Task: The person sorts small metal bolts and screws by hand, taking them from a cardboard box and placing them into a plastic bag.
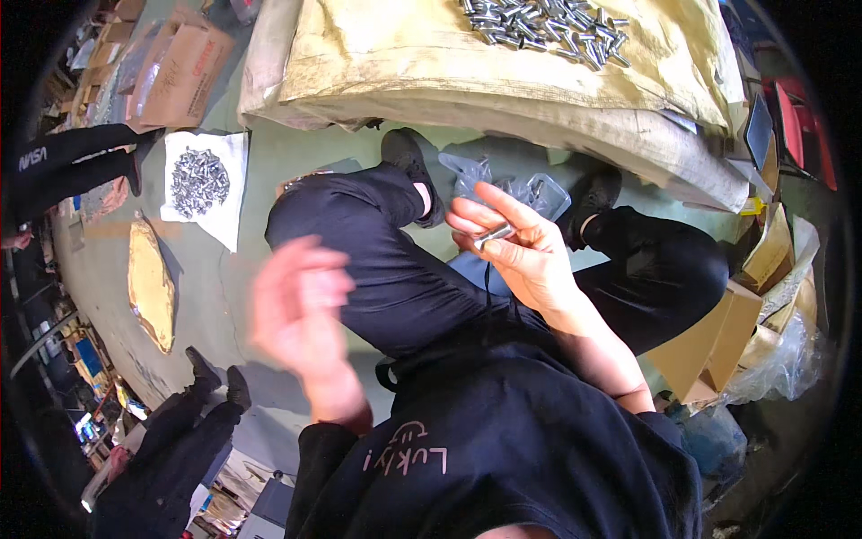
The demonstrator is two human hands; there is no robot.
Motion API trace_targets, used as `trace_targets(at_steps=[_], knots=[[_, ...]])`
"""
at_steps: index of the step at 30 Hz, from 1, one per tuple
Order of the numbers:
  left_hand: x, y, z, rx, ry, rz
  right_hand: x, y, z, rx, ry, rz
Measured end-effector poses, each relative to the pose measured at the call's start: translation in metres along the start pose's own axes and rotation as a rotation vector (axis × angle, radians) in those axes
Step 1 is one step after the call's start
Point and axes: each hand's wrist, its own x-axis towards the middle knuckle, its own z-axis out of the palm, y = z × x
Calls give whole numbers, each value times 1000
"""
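My right hand (530,256) is raised over my lap, its thumb and fingers closed on a small shiny metal cylinder (494,235). To the left, above my thigh, my left hand (305,301) is smeared by motion. Its fingers are too blurred to read, and nothing can be made out in them. Past my right hand, between my feet, lies a clear plastic bag (539,193) with what look like metal pieces in it. A heap of similar metal cylinders (552,31) rests on the cloth-covered surface (386,67) ahead.
On the floor at left, many small metal parts (199,180) lie on a white sheet (232,216), near a yellowish flat piece (151,283). Cardboard boxes stand at far left (184,76) and right (709,346). Two other people's legs (81,162) (175,431) show at left.
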Motion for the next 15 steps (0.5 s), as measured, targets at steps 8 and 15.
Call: trace_targets(at_steps=[8, 15], knots=[[-31, -27, 83, -450, -555, -621, -21, -14, 4, -66, -8, -53], [-33, -17, 91, -397, -389, -446, -28, -16, -14, -229, 78, -163]])
